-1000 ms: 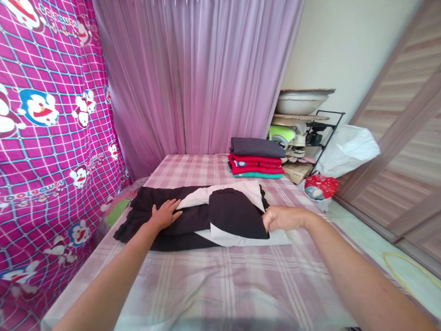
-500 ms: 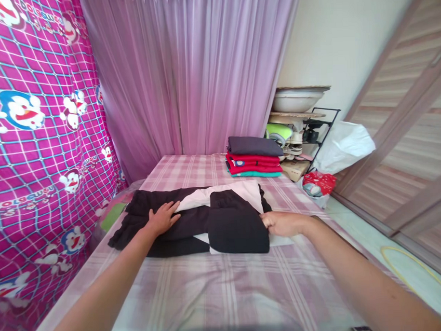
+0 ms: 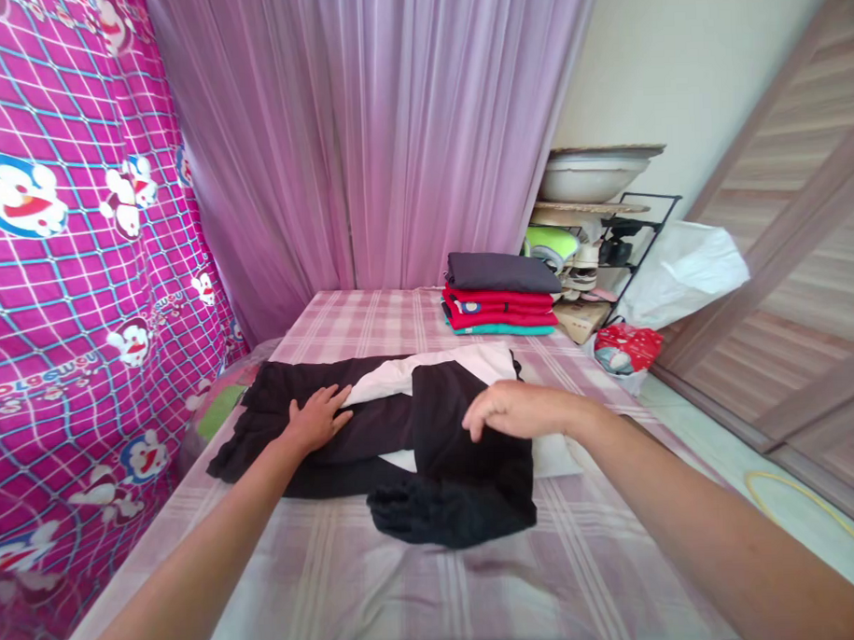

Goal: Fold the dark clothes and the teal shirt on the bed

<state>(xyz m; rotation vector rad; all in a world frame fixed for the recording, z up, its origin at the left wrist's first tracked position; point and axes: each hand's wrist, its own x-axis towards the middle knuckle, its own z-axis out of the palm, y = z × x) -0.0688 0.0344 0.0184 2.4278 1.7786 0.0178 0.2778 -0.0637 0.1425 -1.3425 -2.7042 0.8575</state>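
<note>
A black and white garment [image 3: 374, 420], partly folded, lies across the bed in front of me. My left hand [image 3: 318, 419] rests flat on its dark left part, fingers spread beside a white strip. Over the black panel at the garment's right is my right hand [image 3: 510, 409], its fingers curled together and pointing left and down. No cloth shows between those fingers, and their tips are partly hidden. A black sleeve-like part [image 3: 448, 512] sticks out toward me along the front, its gathered end to the left. White cloth shows under the right side.
A stack of folded clothes [image 3: 500, 294], dark grey, red and teal, sits at the bed's far right. The checked bedsheet [image 3: 316, 567] covers the bed. Beyond are a rack [image 3: 635, 247] with shoes and a basin, plastic bags [image 3: 684, 269], and purple curtains [image 3: 420, 133].
My right hand has moved left from the garment's right edge to over the black panel. A black sleeve-like part now extends toward me. My left hand stays on the cloth.
</note>
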